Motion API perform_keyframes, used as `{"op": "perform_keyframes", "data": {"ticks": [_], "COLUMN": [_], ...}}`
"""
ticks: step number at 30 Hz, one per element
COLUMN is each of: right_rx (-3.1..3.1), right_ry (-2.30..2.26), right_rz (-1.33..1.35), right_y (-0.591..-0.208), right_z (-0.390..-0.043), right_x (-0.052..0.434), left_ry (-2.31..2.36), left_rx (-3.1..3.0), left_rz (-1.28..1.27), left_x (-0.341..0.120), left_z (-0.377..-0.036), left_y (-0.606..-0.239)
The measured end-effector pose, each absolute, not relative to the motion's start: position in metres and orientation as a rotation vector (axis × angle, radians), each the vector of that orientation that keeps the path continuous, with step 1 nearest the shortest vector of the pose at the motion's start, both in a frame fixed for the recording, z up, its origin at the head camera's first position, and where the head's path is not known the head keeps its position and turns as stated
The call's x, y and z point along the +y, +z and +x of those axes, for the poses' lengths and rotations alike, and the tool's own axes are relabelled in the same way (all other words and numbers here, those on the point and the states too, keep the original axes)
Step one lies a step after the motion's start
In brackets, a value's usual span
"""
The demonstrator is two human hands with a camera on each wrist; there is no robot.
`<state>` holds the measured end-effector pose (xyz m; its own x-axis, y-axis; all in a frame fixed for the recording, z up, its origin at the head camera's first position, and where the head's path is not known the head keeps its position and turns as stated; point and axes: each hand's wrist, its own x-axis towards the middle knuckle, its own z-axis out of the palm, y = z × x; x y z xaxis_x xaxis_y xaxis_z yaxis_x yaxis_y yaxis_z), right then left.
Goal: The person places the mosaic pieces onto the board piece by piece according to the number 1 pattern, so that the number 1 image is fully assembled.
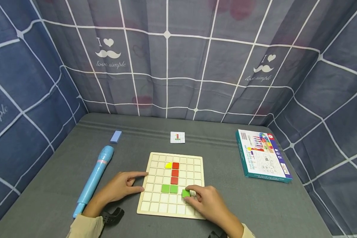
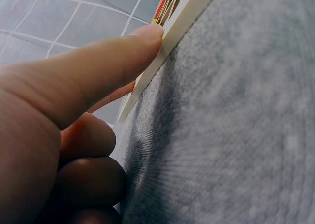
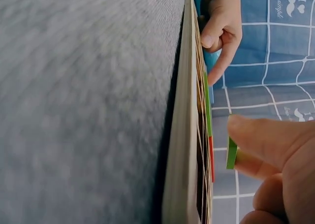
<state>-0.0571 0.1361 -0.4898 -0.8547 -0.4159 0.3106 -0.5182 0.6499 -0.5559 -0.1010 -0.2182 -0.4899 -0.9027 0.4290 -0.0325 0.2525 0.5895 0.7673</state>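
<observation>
Right hand [image 1: 206, 201]: thumb and forefinger pinch a small green square wooden tile [image 1: 185, 193], other fingers curled under. Right wrist view shows the tile [image 3: 231, 153] held just above the board face, not seated. It hovers over the board's lower right area, just right of the two green tiles.

Left hand [image 1: 123, 186]: forefinger stretched out, tip pressed against the left edge of the pale wooden grid board [image 1: 154, 201]; remaining fingers curled, holding nothing. Left wrist view confirms the forefinger [image 2: 123, 51] against the board edge [image 2: 167, 42].

On the board: two green tiles [image 1: 169, 188] side by side, a column of three red tiles [image 1: 175, 173] above them, one yellow tile [image 1: 168, 165] left of the top red one.

Around: small pattern card [image 1: 177, 137] beyond the board's far edge; light blue plastic tube [image 1: 93, 178] well left of the board, beside the left hand; small blue block [image 1: 116, 136] past the tube's far end; colourful printed box [image 1: 263, 155] off to the right, well apart.

Surface: grey fabric-covered table [image 1: 256, 205]. Blue-grey checked cloth [image 1: 181, 66] with moustache prints hangs on three sides.
</observation>
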Motion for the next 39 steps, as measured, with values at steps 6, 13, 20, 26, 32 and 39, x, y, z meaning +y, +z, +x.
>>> {"op": "perform_keyframes", "data": {"ticks": [6,13,20,26,32,39], "right_rx": [-2.687,-2.666,-2.689,-2.7,-2.706,-2.696], "right_ry": [1.001,1.01,0.999,1.016,1.02,1.0], "right_rz": [0.765,0.721,0.677,0.656,0.647,0.631], "right_y": [-0.497,-0.503,-0.505,-0.505,-0.506,-0.506], "right_z": [-0.062,-0.065,-0.065,-0.065,-0.065,-0.065], "right_x": [0.125,0.118,0.116,0.114,0.113,0.113], "left_ry": [1.207,1.223,1.225,1.214,1.203,1.203], "left_rx": [2.613,2.61,2.614,2.625,2.631,2.631], "left_rz": [0.574,0.59,0.596,0.586,0.579,0.593], "left_x": [-0.22,-0.219,-0.22,-0.22,-0.22,-0.22], "left_z": [-0.1,-0.1,-0.101,-0.1,-0.099,-0.1], "left_y": [-0.49,-0.493,-0.494,-0.494,-0.494,-0.493]}}
